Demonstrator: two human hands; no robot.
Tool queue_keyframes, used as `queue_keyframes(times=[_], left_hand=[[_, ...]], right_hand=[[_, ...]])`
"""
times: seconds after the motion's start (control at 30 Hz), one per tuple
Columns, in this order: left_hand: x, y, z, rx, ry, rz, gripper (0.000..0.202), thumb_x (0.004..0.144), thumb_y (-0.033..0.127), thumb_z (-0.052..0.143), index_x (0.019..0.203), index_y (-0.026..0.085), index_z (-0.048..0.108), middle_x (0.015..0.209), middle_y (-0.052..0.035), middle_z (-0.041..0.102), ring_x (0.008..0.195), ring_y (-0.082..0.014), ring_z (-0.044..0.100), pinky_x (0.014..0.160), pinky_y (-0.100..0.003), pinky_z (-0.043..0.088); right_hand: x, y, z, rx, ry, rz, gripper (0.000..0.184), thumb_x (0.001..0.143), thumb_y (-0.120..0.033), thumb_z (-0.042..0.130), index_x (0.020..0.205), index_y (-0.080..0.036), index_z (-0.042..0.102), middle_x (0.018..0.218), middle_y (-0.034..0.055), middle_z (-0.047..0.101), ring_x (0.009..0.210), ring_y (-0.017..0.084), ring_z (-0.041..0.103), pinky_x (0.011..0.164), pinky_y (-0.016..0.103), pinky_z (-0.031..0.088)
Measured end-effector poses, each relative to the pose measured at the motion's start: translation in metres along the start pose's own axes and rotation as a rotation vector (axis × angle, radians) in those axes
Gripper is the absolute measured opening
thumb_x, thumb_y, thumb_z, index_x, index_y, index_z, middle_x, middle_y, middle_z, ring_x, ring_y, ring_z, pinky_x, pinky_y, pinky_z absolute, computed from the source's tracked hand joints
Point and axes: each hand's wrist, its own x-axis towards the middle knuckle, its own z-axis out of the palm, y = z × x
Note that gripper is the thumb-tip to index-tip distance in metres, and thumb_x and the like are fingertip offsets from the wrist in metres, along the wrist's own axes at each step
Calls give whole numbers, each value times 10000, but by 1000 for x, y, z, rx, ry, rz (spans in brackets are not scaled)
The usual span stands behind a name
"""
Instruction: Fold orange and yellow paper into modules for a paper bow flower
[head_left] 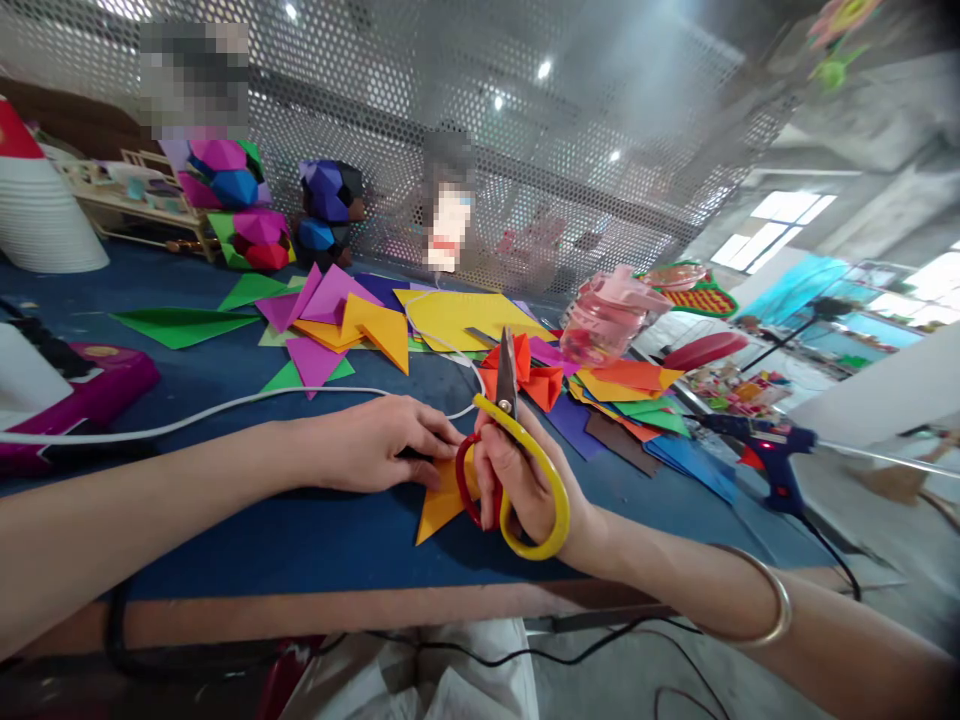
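Observation:
A pair of scissors (pixel 551 510) with one yellow and one red handle is held in my right hand (pixel 517 470), blades pointing up and away from me. The blades look closed together. Beneath both hands lies a folded orange paper piece (pixel 437 512) on the blue table. My left hand (pixel 394 440) rests on its upper left edge, fingers stretched out and pressing it flat. Part of the paper is hidden behind the scissors and my right hand. Just beyond the blades sit red-orange folded papers (pixel 541 388).
Coloured paper pieces (pixel 326 300) and a yellow sheet (pixel 472 318) lie ahead. A white cord (pixel 225 405) crosses the table. To the right are stacked papers (pixel 626 390), a pink transparent jug (pixel 607 320) and a blue glue gun (pixel 780 450). White paper cups (pixel 45 210) stand far left.

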Motion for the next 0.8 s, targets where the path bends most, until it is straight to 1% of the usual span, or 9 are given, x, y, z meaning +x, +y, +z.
queue_keyframes(times=[0.1, 0.23, 0.33, 0.47, 0.63, 0.7, 0.8], left_hand=[[1, 3, -2, -8, -24, 14, 187, 909, 180, 666, 1067, 228, 754, 1226, -62, 695, 1138, -219, 632, 988, -282, 457], [1, 4, -3, -16, -32, 17, 203, 922, 175, 644, 1093, 222, 742, 1226, -76, 692, 1143, -227, 628, 985, -293, 461], [1, 4, -3, -21, -26, 21, 190, 927, 180, 633, 1075, 211, 748, 1210, -82, 695, 1125, -228, 634, 981, -298, 466], [1, 4, -3, -25, -12, 27, 207, 933, 170, 612, 1072, 230, 753, 1190, -73, 702, 1102, -222, 644, 972, -301, 472], [1, 3, -2, -28, 5, 36, 207, 933, 166, 605, 1057, 232, 757, 1171, -73, 710, 1077, -220, 655, 949, -299, 483], [1, 2, -1, -30, 11, 56, 192, 932, 161, 601, 1019, 223, 760, 1152, -69, 716, 1065, -214, 658, 941, -291, 486], [1, 2, 0, -35, 35, 96, 205, 922, 126, 569, 884, 203, 755, 1076, -59, 732, 1006, -190, 671, 905, -262, 499]], right_hand=[[0, -2, 5, 23, -34, -7, 237, 1031, -463, 405, 974, -234, 428, 499, -91, 542, 375, 110, 533, 420, 222, 442], [0, -3, 7, 37, -39, -17, 224, 1030, -459, 404, 968, -244, 417, 502, -85, 542, 411, 131, 552, 473, 267, 486], [0, -2, 8, 42, -29, -21, 217, 1024, -459, 415, 972, -248, 416, 520, -86, 538, 412, 133, 557, 471, 275, 490], [0, -2, 9, 40, -16, -9, 220, 1022, -461, 419, 970, -247, 422, 516, -91, 525, 395, 126, 546, 438, 258, 469], [0, -5, 12, 45, 22, 4, 224, 1025, -451, 421, 951, -239, 430, 508, -96, 525, 362, 101, 524, 385, 215, 404], [-1, -6, 16, 57, 37, 10, 231, 1027, -457, 411, 948, -241, 430, 505, -100, 519, 358, 98, 526, 388, 211, 416], [0, -8, 25, 78, 20, 32, 251, 1023, -483, 404, 939, -248, 433, 481, -104, 505, 354, 102, 516, 399, 218, 426]])
